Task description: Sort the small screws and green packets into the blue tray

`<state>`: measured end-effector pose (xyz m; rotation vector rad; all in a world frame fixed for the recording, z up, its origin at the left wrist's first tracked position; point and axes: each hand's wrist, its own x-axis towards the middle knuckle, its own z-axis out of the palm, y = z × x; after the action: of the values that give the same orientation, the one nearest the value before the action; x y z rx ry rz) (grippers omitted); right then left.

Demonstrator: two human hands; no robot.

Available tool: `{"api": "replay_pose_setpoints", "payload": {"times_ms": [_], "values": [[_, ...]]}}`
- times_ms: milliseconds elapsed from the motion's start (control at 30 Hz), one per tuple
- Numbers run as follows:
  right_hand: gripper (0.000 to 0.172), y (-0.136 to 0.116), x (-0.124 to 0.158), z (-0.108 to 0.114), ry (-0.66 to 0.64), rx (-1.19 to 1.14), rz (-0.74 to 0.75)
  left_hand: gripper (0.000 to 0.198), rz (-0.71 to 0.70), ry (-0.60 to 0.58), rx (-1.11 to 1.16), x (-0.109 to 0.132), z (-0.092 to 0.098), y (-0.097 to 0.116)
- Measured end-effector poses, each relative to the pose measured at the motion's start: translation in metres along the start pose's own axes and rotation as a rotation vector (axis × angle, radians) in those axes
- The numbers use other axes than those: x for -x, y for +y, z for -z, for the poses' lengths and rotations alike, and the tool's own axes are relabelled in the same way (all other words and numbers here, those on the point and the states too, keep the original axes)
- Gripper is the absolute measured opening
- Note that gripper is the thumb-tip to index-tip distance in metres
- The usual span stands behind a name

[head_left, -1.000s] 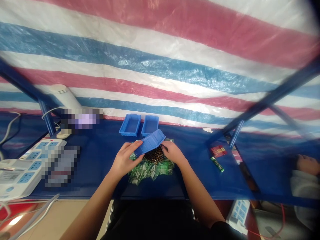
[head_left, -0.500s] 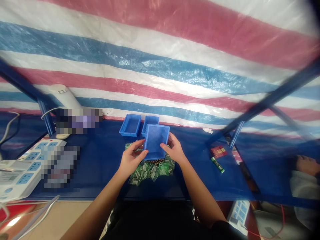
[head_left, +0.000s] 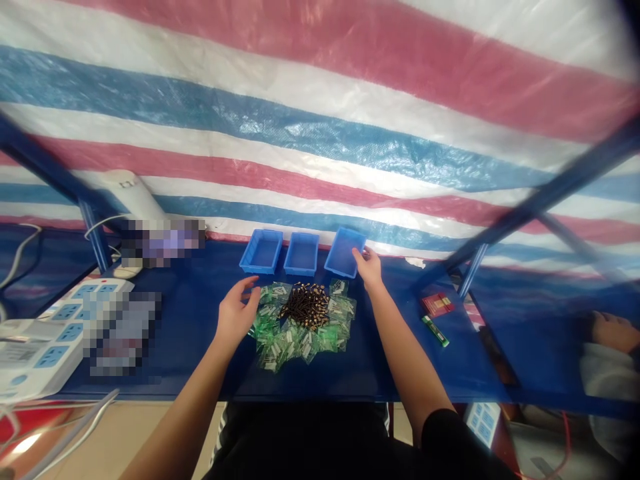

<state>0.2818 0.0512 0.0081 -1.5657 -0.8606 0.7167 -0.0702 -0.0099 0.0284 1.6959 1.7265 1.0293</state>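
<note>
My right hand grips the near right edge of a shallow blue plastic bin, thumb inside the wall and fingers outside. This bin is slightly turned and is the rightmost of three in a row along the back. To its left are a middle blue bin and a left blue bin, both with nothing in them. My left hand holds nothing, fingers apart, at the left edge of a spread of small clear-green packets. Amid the packets lies a heap of small dark parts with brass-coloured ends.
A red card or packet and a green-and-white stick-shaped pack lie at right. White power strips with cables occupy the left. Blue frame posts stand at both sides before striped sheeting. Another person's hand is at far right.
The blue bin has moved from over the heap to the right end of the row, carried by my right hand. My left hand has let go and drawn back left, uncovering the heap.
</note>
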Motion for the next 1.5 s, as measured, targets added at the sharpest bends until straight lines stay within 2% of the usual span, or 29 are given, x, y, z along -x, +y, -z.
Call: {"api": "replay_pose_setpoints", "payload": {"times_ms": [67,200,367,567,667,733,800,867,900,967,1033,1100,1167,1300,1367,1500], "values": [[0.056,0.005,-0.007,-0.008,-0.043,0.098,-0.021,0.044,-0.098,0.066,-0.09,-0.013,0.0,-0.007],[0.047,0.01,-0.012,-0.017,-0.12,0.247,0.049,0.041,-0.265,0.067,-0.286,-0.04,-0.004,-0.013],[0.04,0.005,-0.008,-0.022,-0.135,0.389,0.152,0.036,-0.32,0.068,-0.304,-0.058,-0.02,-0.013],[0.04,-0.003,-0.006,-0.031,-0.082,0.375,0.11,0.031,-0.349,0.051,-0.28,-0.059,-0.038,-0.011],[0.042,-0.005,-0.007,-0.031,-0.086,0.357,0.075,0.031,-0.369,0.033,-0.281,-0.059,-0.039,-0.009],[0.043,-0.006,0.0,-0.025,-0.115,0.35,0.081,0.038,-0.37,0.032,-0.288,-0.054,-0.035,-0.007],[0.046,-0.009,0.017,-0.014,-0.141,0.36,0.156,0.047,-0.355,0.057,-0.311,-0.041,-0.026,-0.003],[0.05,-0.014,0.045,0.003,-0.114,0.413,0.331,0.05,-0.362,0.051,-0.342,-0.02,-0.013,0.0],[0.052,-0.018,0.062,0.013,-0.137,0.448,0.408,0.051,-0.389,-0.01,-0.365,-0.008,-0.006,0.002],[0.056,-0.027,0.096,0.03,-0.362,0.534,0.498,0.059,-0.469,-0.258,-0.438,0.018,0.006,0.004],[0.072,-0.035,0.124,0.039,-0.639,0.642,0.51,0.08,-0.519,-0.474,-0.47,0.04,0.012,0.004],[0.093,-0.04,0.14,0.038,-0.835,0.733,0.531,0.107,-0.539,-0.578,-0.495,0.052,0.01,0.004],[0.114,-0.039,0.145,0.027,-0.976,0.803,0.534,0.117,-0.551,-0.589,-0.512,0.055,0.001,0.004],[0.146,-0.03,0.138,-0.001,-1.08,0.912,0.444,0.103,-0.559,-0.526,-0.506,0.046,-0.018,0.007],[0.152,-0.029,0.131,-0.011,-1.088,0.911,0.432,0.103,-0.55,-0.5,-0.5,0.04,-0.023,0.009],[0.144,-0.033,0.117,-0.021,-1.018,0.859,0.458,0.108,-0.529,-0.488,-0.484,0.029,-0.027,0.009]]}}
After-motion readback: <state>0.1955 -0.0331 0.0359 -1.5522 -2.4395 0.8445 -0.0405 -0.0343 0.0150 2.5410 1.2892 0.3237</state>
